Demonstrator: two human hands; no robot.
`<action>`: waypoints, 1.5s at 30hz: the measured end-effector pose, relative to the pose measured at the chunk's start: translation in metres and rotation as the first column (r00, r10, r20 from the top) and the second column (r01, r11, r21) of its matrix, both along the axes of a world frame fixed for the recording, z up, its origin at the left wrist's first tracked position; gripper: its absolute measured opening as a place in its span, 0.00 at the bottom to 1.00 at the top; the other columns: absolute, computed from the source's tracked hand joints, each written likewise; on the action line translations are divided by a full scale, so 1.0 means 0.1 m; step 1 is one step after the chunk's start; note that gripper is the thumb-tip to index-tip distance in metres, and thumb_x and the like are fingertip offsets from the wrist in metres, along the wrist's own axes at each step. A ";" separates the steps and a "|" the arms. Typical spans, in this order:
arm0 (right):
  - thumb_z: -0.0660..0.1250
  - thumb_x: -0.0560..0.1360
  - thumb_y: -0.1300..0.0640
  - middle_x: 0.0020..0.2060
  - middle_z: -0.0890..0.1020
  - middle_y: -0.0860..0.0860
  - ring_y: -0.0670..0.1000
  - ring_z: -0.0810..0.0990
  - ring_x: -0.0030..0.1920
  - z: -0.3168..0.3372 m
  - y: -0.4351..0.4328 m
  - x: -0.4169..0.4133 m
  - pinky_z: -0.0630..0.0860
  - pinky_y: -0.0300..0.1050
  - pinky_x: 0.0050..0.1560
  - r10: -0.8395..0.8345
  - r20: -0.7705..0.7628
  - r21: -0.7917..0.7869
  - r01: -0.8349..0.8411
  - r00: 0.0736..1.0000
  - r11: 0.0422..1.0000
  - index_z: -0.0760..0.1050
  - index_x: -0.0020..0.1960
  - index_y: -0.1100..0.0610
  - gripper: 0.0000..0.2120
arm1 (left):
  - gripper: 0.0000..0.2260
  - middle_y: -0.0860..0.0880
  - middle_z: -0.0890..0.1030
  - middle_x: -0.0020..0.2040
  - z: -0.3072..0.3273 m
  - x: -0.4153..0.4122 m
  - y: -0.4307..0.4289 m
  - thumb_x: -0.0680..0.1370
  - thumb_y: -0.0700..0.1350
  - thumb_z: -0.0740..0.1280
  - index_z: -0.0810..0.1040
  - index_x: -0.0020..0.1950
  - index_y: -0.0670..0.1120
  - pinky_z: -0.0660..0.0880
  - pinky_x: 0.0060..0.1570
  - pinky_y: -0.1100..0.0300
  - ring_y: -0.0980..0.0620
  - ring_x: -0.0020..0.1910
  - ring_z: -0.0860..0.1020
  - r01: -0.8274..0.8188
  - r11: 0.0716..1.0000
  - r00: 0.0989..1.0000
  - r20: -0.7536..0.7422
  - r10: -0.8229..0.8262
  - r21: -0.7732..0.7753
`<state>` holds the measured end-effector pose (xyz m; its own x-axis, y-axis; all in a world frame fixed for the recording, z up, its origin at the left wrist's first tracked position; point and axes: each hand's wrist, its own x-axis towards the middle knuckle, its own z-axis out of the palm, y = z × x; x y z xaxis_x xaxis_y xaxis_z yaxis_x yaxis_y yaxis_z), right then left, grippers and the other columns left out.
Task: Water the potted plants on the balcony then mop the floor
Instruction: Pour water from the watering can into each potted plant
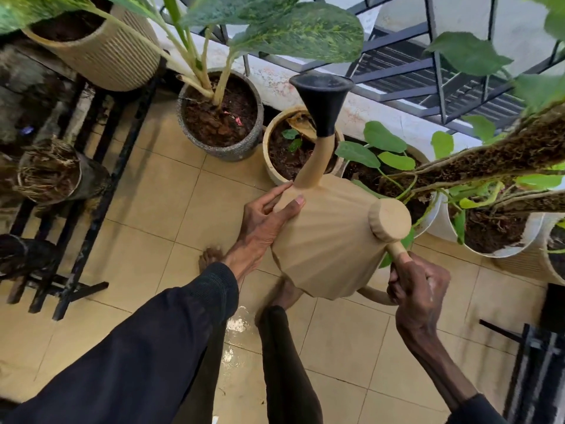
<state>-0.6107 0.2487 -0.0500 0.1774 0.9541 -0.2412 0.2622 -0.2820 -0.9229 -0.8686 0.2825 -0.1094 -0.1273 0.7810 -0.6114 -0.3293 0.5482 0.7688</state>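
A beige ribbed watering can [330,240] with a black rose head [324,102] hangs above the tiled floor, spout pointing up and away over a small cream pot [270,154] of dark soil. My right hand [419,286] grips the can's handle at the lower right. My left hand [263,221] supports the can's side by the base of the spout, thumb on top and fingers curved round the body. A grey speckled pot [253,117] with a large-leaved plant stands left of the cream pot. White pots [489,252] with climbing plants stand to the right.
A black metal plant stand [101,191] with a ribbed beige pot [104,59] and a basket of dry roots [49,172] is on the left. Balcony railing [428,71] runs along the back. Wet patches [235,328] shine on the tiles near my bare feet. Another dark frame [532,356] is lower right.
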 end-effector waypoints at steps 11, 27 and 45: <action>0.65 0.74 0.46 0.20 0.67 0.50 0.50 0.63 0.23 0.21 0.25 -0.61 0.59 0.52 0.25 0.105 0.056 -0.031 -0.104 0.993 0.994 0.71 0.30 0.67 0.26 | 0.27 0.58 0.85 0.59 0.00 -0.54 -0.18 0.69 0.59 0.80 0.81 0.67 0.58 0.81 0.49 0.67 0.64 0.55 0.83 -0.096 0.993 0.995 -0.045 0.093 -0.075; 0.71 0.76 0.34 0.33 0.82 0.71 0.63 0.70 0.26 0.76 1.13 -1.97 0.78 0.64 0.31 0.328 0.449 -0.244 -0.239 0.831 0.940 0.83 0.37 0.70 0.35 | 0.23 0.48 0.88 0.49 0.26 -1.40 -0.04 0.72 0.68 0.72 0.85 0.55 0.51 0.78 0.40 0.58 0.47 0.49 0.85 -0.090 0.871 0.994 0.014 0.111 -0.482; 0.73 0.78 0.39 0.37 0.82 0.74 0.55 0.70 0.30 0.98 1.45 -2.55 0.71 0.50 0.35 0.373 0.474 -0.352 -0.216 0.798 0.911 0.82 0.44 0.75 0.35 | 0.27 0.46 0.89 0.43 0.23 -1.92 0.20 0.68 0.68 0.75 0.86 0.54 0.49 0.82 0.35 0.57 0.46 0.43 0.87 0.016 0.824 0.990 0.126 0.067 -0.566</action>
<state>-0.8662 0.3941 0.0477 0.0708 0.8921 -0.4463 0.7897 -0.3234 -0.5213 -1.0608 0.3022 -0.0861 -0.0266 0.2919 -0.9561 -0.4258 0.8620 0.2750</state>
